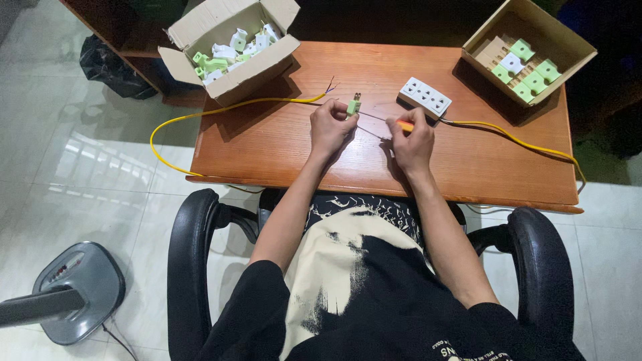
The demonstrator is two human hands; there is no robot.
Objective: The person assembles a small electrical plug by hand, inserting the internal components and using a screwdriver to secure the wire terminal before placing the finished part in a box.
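Left hand (330, 127) pinching a green plug (354, 105) near the wooden table's (281, 144) middle, right hand (412, 139) gripping an orange-handled screwdriver (394, 122), white power strip (425, 97) just beyond, yellow cable (200, 115) trailing off the left edge

Pale glossy floor tiles (80, 160), light glare on them at left. Wooden table (281, 144) at centre. Black chair (194, 267) near it. Grey fan base (77, 287) near left. Black bag (110, 67) far left, beside dark shelf (127, 30).
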